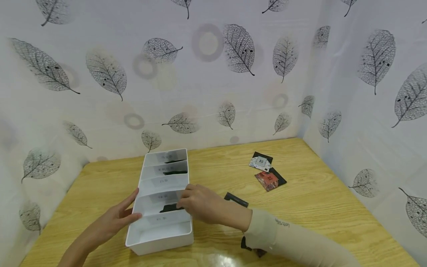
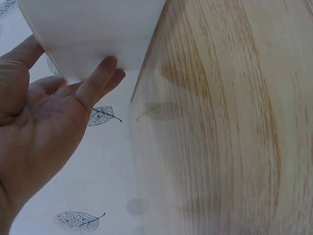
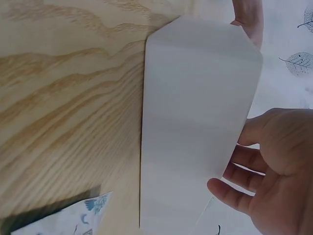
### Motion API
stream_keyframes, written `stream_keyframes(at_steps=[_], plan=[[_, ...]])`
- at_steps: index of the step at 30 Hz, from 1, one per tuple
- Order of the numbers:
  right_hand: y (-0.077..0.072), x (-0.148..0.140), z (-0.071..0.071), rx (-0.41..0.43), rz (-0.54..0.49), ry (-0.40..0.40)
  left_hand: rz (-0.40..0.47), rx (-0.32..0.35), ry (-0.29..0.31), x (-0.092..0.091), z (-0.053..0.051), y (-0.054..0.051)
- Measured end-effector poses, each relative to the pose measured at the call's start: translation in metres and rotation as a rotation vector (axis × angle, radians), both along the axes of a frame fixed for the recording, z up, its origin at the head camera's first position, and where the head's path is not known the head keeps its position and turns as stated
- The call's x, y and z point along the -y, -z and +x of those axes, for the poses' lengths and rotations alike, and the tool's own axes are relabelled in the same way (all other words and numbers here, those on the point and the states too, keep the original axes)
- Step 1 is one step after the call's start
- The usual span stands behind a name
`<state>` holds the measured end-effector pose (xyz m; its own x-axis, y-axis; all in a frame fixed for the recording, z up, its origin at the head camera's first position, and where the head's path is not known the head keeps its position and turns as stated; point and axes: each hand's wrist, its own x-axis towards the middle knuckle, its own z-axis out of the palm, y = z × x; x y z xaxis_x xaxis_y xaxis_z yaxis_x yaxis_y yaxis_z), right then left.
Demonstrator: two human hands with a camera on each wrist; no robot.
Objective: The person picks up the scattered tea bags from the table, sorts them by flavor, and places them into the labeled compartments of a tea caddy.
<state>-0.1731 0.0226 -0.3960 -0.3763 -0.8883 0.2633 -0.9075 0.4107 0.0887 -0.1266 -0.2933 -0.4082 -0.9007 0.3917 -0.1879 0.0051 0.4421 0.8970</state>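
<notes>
A long white box (image 1: 160, 241) with several crosswise compartments stands on the table. My left hand (image 1: 115, 218) holds its left side; the thumb reaches over the rim, and in the left wrist view the fingers (image 2: 100, 81) rest on the outer wall. My right hand (image 1: 203, 204) reaches over the right rim and pinches the right end of a black packet (image 1: 171, 207) in the second compartment from the near end. The right wrist view hides those fingertips behind the box wall; the little finger (image 3: 230, 193) stays outside.
Dark packets (image 1: 175, 172) stand in the two farthest compartments. On the table to the right lie a white-and-black packet (image 1: 261, 162) and a red-and-black one (image 1: 269, 180). Another packet (image 1: 236, 199) lies partly behind the right wrist, and dark items (image 1: 246, 243) show below the sleeve. Leaf-patterned cloth surrounds the table.
</notes>
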Motion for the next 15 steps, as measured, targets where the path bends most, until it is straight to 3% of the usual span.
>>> stream_keyframes(at_steps=[4, 7, 15], plan=[[0.000, -0.001, -0.001, 0.073, -0.023, -0.003, 0.005, 0.012, -0.003, -0.001, 0.000, 0.000], [0.002, -0.003, -0.002, 0.184, -0.082, -0.010, 0.007, 0.025, -0.006, -0.001, 0.000, 0.000], [-0.007, -0.026, -0.011, 0.712, -0.395, -0.037, -0.014, 0.028, -0.004, 0.001, -0.001, 0.000]])
